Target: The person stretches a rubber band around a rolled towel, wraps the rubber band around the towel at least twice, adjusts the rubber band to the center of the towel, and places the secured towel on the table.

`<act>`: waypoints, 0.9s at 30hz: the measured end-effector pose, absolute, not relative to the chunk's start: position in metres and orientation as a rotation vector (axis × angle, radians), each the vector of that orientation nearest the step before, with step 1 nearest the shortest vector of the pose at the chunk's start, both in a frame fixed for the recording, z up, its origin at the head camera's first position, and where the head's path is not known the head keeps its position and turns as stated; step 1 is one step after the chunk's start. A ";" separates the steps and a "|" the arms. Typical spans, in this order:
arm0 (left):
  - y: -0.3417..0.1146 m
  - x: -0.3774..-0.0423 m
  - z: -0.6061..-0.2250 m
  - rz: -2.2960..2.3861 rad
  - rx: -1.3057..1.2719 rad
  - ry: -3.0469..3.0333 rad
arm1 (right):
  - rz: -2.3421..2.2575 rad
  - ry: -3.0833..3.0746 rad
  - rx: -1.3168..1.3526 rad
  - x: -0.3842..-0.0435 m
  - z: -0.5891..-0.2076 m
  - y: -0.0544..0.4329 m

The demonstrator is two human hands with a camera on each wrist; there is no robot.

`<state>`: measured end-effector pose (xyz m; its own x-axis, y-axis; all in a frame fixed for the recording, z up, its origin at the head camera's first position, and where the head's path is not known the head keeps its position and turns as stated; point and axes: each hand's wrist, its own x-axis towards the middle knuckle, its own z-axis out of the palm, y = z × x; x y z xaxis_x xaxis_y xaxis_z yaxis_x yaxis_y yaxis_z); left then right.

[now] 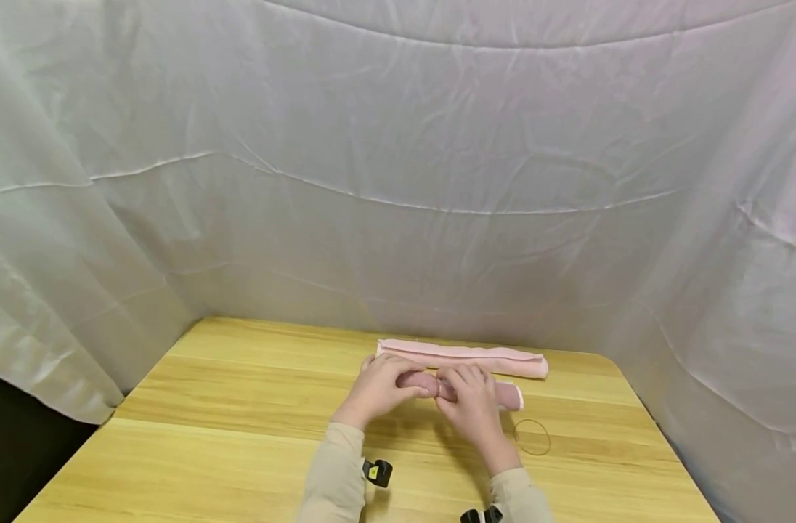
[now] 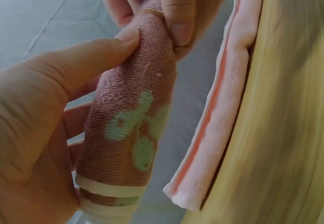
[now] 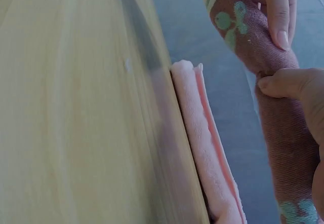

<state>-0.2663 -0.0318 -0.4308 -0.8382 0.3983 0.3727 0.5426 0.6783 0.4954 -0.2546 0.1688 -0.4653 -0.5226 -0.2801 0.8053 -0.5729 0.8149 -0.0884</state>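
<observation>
A dusty-pink rolled towel (image 1: 510, 396) is held above the table between both hands. It shows mint-green shapes and white stripes near its end in the left wrist view. My left hand (image 1: 375, 390) grips its left part, thumb lying along the roll (image 2: 126, 82). With thumb and fingers, my right hand (image 1: 471, 408) pinches the roll near its middle, where it narrows. A thin tan band (image 2: 153, 12) appears around that narrow spot, partly hidden by the right fingers. In the right wrist view the towel (image 3: 286, 138) bends slightly at the pinch.
A light pink towel (image 1: 525, 366), rolled long, lies along the table's back edge behind the hands. One thin loop like a rubber band (image 1: 550, 441) lies on the wooden table (image 1: 241, 407) right of the right hand. Grey-white curtains (image 1: 398, 145) enclose the table.
</observation>
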 end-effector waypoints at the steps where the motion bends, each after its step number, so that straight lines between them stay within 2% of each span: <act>1: -0.031 -0.266 -0.431 -0.898 -0.755 -2.660 | 0.432 -2.125 0.618 -0.255 -0.465 0.169; 10: -0.030 -0.270 -0.437 -0.801 -0.734 -2.564 | 0.430 -2.082 0.551 -0.254 -0.463 0.170; 20: -0.033 -0.273 -0.443 -0.738 -0.743 -2.319 | 0.612 -2.205 0.802 -0.251 -0.456 0.172; 27: -0.034 -0.275 -0.445 -0.722 -0.795 -2.221 | 0.642 -2.236 0.782 -0.250 -0.453 0.173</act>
